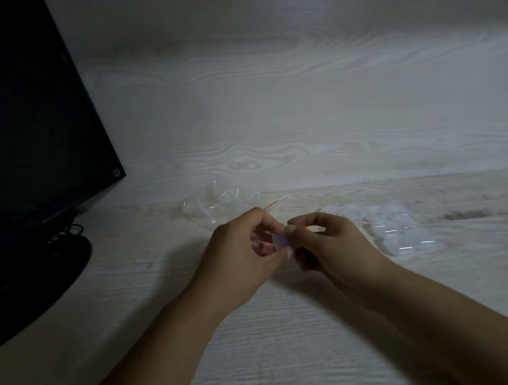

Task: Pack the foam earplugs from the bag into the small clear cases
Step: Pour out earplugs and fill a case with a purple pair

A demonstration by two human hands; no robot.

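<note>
My left hand (249,253) and my right hand (323,241) meet above the middle of the desk, both pinching a small clear case (281,242) between their fingertips. Something pink shows inside or behind the case, and an orange bit (307,228) peeks from my right fingers. A crumpled clear plastic bag (217,199) with a red strip lies just beyond my hands. To the right lies a cluster of several small clear cases (398,229) on the desk. The dim light and blur hide whether the held case is open or closed.
A black monitor (13,130) on a round base (28,288) stands at the left, with cables behind it. The white wood-grain desk (301,334) runs back to a matching wall panel (298,102).
</note>
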